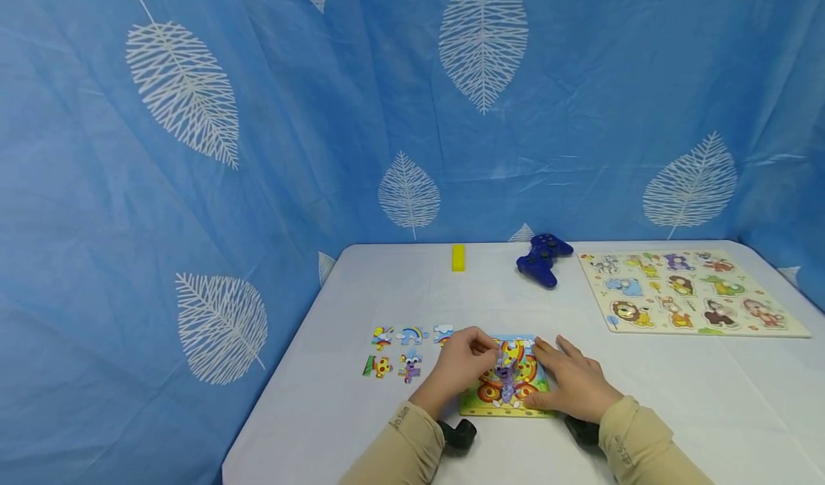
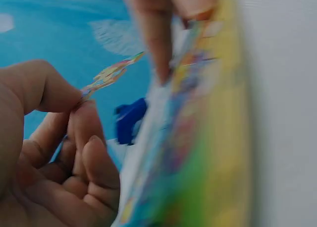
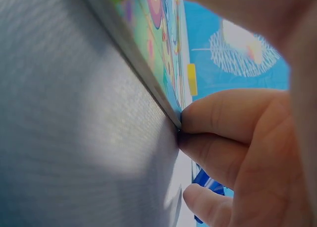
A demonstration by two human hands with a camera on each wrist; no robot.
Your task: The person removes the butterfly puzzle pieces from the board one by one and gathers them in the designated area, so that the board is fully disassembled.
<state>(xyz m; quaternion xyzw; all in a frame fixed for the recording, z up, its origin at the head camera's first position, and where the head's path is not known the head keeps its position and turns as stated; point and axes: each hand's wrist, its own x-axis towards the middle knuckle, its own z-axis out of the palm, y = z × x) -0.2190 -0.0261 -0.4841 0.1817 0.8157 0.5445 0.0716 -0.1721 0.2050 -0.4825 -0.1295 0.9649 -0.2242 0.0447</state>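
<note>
Beige-sleeved L hand (image 1: 460,365): I see thumb + forefinger pinching a thin jigsaw piece (image 2: 110,74) by its edge, other fingers curled in; hand sits over the left part of the puzzle tray (image 1: 499,406).
R hand (image 1: 570,385): fingers laid flat w/ tips pressed against the tray's right edge; wrist cam shows fingertips (image 3: 218,119) touching the tray rim (image 3: 148,83). Holds nothing.
Puzzle tray: colourful rainbow picture, yellow border, flat on the white table (image 1: 677,399), near front edge, between my two hands.
Held piece: up off the table, just left of the tray pic; artwork too blurred to read.
Loose pieces (image 1: 402,352): five, in two rows, on the table just left of the L hand, apart from the tray.
Wrist cams (image 1: 459,433): black units under both forearms.
Blue gamepad (image 1: 543,258): far side of table, well apart from hands.
Yellow block (image 1: 457,257): left of gamepad, near back edge.
Animal peg board (image 1: 690,291): far right, flat, pieces seated.
Backdrop (image 1: 193,148): blue cloth w/ white leaf print.
</note>
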